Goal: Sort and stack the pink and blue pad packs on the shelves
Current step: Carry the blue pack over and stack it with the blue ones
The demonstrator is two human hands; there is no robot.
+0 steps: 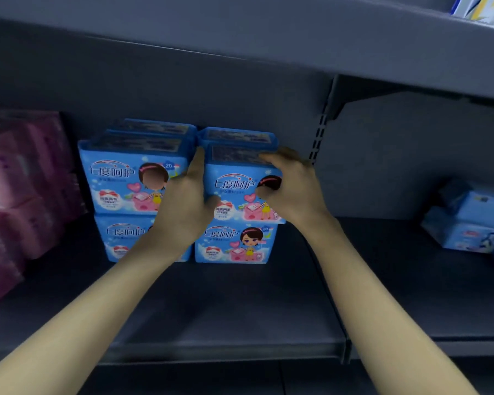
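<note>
Blue pad packs stand in two stacks on the grey shelf (240, 303). Both my hands hold the upper right blue pack (234, 186): my left hand (186, 203) grips its left side with the fingers reaching back along it, and my right hand (291, 186) curls over its top right corner. This pack sits on a lower blue pack (234, 243). To the left stands the other blue stack (120, 178), two packs high with more packs behind. Pink packs (17, 189) are stacked at the far left.
A shelf board (268, 47) hangs close above the stacks. A slotted upright (320, 132) divides the bays. In the right bay lie loose blue packs (474, 223). Bare shelf surface stretches in front of the stacks.
</note>
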